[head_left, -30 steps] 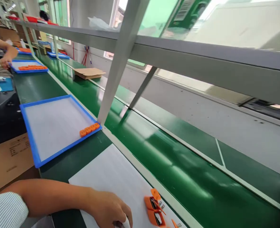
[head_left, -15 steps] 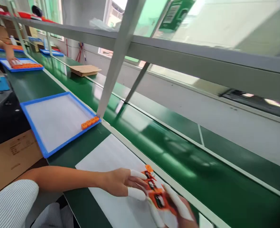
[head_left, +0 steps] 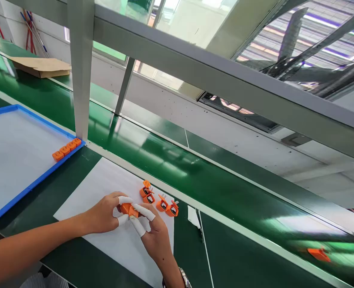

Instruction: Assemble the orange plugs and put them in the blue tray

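Over a white sheet (head_left: 117, 256), my left hand (head_left: 105, 212) and my right hand (head_left: 155, 236) meet around a small orange plastic part (head_left: 129, 209). White finger covers sit on the thumb and index finger of each hand, and these pinch the part from both sides. What kind of part it is I cannot make out. Past my fingers, at the sheet's far edge, several open orange cases (head_left: 162, 204) with dark insides stand in two pairs.
To the left lies a blue-rimmed tray (head_left: 41, 179) with several orange pieces (head_left: 65, 150) along its edge. A grey post (head_left: 81, 80) rises behind its corner. Beyond runs a green conveyor belt (head_left: 153, 160) carrying an orange piece (head_left: 318, 254). A cardboard piece (head_left: 41, 66) lies farther off.
The view has swung to the right. My hands have left the row of open orange cases and now hold one orange part together, nearer to me. An orange piece shows on the belt at right.
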`<state>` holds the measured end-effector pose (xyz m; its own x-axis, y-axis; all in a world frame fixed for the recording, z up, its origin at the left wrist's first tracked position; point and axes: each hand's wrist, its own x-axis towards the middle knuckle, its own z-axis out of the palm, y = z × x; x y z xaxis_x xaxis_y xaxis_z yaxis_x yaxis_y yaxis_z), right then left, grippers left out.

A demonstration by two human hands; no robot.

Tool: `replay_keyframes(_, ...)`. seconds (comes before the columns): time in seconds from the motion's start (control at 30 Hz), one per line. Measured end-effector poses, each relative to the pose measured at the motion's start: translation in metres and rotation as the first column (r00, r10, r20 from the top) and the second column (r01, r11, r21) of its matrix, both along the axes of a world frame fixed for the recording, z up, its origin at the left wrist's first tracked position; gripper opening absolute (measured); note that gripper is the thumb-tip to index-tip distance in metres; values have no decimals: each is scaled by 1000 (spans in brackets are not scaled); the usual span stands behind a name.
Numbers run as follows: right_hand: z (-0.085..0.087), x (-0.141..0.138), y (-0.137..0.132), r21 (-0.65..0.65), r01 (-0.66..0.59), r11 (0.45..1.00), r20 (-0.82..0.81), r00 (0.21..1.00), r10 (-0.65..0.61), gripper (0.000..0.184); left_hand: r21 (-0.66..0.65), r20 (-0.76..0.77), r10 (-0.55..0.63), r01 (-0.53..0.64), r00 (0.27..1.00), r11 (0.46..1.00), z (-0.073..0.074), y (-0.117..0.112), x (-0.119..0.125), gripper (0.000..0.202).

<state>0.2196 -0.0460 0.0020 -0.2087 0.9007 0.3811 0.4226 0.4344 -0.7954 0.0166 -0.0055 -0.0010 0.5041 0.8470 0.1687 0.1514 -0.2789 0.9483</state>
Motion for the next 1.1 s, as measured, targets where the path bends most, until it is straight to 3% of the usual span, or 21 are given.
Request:
replay_keyframes(0.1,-9,3,0,-18,10,1000,-70,997,-11,32,-146,56,-26,34,998,989,2,1,1,39)
replay_keyframes(0.23,-17,6,-1,-16,6,1000,-141,990,-8,35,-354,223,-148,221,964,909,4,5,3,36)
replay_keyframes(0.4,-19,5,-4,41,21,999,-154,988,-15,43,-369,292,-103,211,951,905,2,6,7,28)
replay_keyframes(0.6,-15,-4,-5,167,19,986,-68,998,-7,51,-402,189,-20,96,982,910,-5,1,9,26)
replay_keyframes(0.77,-17,-2,-4,235,55,970,21,998,-62,52,-527,254,42,102,966,844,-1,7,6,33)
replay_keyframes(0.87,-19,0,-4,252,64,966,36,997,-75,55,-547,282,14,149,959,824,1,10,5,38)
replay_keyframes(1.0,-19,-1,-5,249,50,967,32,998,-60,57,-502,274,-81,215,958,838,-2,9,6,35)
replay_keyframes(1.1,-16,-1,-6,141,17,990,3,1000,-18,48,-471,240,-79,187,967,862,-6,6,6,37)
